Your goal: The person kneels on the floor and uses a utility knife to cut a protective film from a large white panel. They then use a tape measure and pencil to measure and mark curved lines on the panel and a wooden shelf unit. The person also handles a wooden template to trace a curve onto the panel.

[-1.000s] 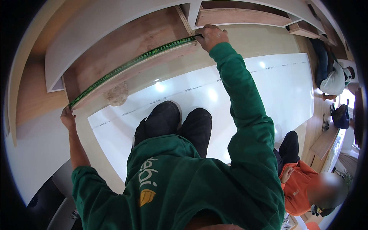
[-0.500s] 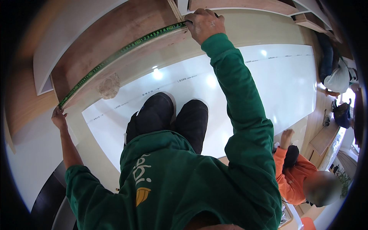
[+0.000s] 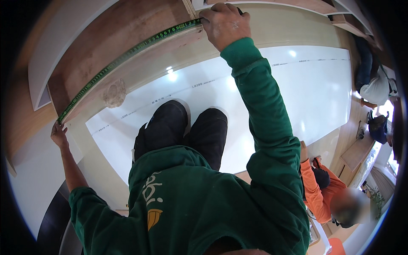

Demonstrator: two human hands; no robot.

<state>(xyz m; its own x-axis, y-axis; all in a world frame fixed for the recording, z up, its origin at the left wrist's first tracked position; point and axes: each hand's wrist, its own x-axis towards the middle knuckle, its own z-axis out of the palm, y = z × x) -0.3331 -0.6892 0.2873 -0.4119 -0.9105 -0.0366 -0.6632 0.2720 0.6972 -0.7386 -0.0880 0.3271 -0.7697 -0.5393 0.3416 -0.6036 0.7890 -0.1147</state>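
Note:
A green-and-black tape measure (image 3: 131, 52) is stretched along the front edge of a wooden cabinet frame (image 3: 163, 46). At its far-left end, my left hand (image 3: 59, 135) pinches the blade against the frame's corner. My right hand (image 3: 227, 27) is closed round the other end at the top middle, with a bit of something dark showing past the fingers; the tape's case is mostly hidden. Behind the blade is the frame's reddish-brown inner panel (image 3: 106, 36). A round, pale brown, translucent object (image 3: 114, 93) lies below the frame's edge; its kind is unclear.
My dark-trousered legs are on a large white sheet (image 3: 276, 102) with printed lines. A person in orange (image 3: 327, 182) is close by at the lower right. Another person in a light top (image 3: 376, 87) is farther off. A wooden shelf part (image 3: 348, 26) juts in at the upper right.
Both hands keep the tape stretched along the frame, while the whole view has shifted slightly. The orange-clad person's raised arm has moved to the left, closer to my right sleeve.

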